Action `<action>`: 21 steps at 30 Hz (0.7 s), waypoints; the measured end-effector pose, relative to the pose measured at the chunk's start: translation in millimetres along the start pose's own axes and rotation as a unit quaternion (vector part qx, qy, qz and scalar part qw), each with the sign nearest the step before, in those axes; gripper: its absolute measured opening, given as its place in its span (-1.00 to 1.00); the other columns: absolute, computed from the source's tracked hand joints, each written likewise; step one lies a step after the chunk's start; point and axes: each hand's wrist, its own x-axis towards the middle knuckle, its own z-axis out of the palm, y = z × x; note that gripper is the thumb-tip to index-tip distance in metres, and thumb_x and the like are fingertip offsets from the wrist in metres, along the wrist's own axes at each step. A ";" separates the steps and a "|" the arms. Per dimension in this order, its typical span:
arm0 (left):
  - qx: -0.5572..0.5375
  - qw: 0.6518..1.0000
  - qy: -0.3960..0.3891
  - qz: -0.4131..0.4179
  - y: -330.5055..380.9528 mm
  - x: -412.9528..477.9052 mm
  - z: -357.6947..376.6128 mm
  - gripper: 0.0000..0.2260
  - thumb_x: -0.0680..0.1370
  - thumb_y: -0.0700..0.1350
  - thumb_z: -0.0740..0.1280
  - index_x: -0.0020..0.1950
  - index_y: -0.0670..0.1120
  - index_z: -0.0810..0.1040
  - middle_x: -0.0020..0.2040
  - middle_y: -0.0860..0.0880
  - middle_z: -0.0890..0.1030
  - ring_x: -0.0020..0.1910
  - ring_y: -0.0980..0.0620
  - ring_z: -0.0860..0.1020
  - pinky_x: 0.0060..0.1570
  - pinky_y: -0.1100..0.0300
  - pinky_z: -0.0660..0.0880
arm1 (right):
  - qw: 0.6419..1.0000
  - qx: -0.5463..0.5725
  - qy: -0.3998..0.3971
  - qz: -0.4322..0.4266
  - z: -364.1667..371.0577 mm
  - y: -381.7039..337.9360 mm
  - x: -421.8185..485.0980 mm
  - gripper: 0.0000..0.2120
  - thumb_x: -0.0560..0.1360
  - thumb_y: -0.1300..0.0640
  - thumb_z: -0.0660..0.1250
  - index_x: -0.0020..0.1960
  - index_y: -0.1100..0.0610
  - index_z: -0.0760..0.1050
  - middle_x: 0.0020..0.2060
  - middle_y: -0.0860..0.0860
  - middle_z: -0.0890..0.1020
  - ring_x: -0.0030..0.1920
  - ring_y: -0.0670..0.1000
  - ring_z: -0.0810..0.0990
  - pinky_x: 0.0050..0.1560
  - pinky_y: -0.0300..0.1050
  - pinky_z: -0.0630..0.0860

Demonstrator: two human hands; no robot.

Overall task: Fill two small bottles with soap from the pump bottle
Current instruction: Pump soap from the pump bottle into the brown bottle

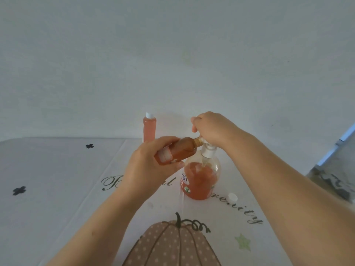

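Left hand (148,166) fingers gripping tilted small amber plastic bottle (178,151), mouth at nozzle, right hand (211,127) fingers curled over round orange-soap pump bottle (199,179) head

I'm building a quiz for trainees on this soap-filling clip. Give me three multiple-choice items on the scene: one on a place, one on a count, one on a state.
1. Where does the loose white cap lie?
A. on the table to the right of the pump bottle
B. on the tilted bottle
C. beside the far bottle

2. How many small bottles show?
A. one
B. two
C. three

3. How is the small bottle in the left hand held?
A. upright, capped
B. tilted, open mouth at the pump spout
C. lying on the table

Key: 1 A, the cap rests on the cloth by the pump bottle's base. 2 B, one in hand and one capped bottle standing behind. 3 B, its neck meets the nozzle under the right hand.
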 end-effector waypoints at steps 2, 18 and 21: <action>-0.002 1.000 -0.004 0.003 1.5 0.2 -0.6 -0.59 0.35 -0.12 0.58 0.09 0.24 0.60 -0.12 0.34 0.61 -0.08 0.29 0.58 -0.13 0.46 0.46 | 1.000 -0.004 0.008 0.011 -3.8 -0.6 4.4 -0.70 0.67 0.18 0.06 0.23 0.16 0.54 0.09 0.14 0.62 0.09 0.20 0.60 0.16 0.08 0.56; -0.009 1.000 -0.014 -0.005 -1.2 0.9 1.7 -0.60 0.37 -0.09 0.56 0.13 0.22 0.59 -0.10 0.24 0.64 -0.06 0.21 0.59 -0.01 0.23 0.54 | 1.000 -0.024 0.002 0.004 2.6 4.8 11.3 -0.76 0.56 0.34 0.18 0.18 0.24 0.52 0.08 0.16 0.58 0.06 0.19 0.60 0.09 0.03 0.55; -0.003 1.000 -0.014 -0.009 -3.0 1.2 3.1 -0.61 0.37 -0.09 0.56 0.09 0.27 0.56 -0.12 0.31 0.62 -0.06 0.25 0.58 -0.04 0.32 0.51 | 0.998 -0.061 0.002 -0.017 7.9 6.7 12.5 -0.74 0.54 0.39 0.18 0.17 0.25 0.50 0.08 0.15 0.55 0.05 0.18 0.58 0.10 0.02 0.57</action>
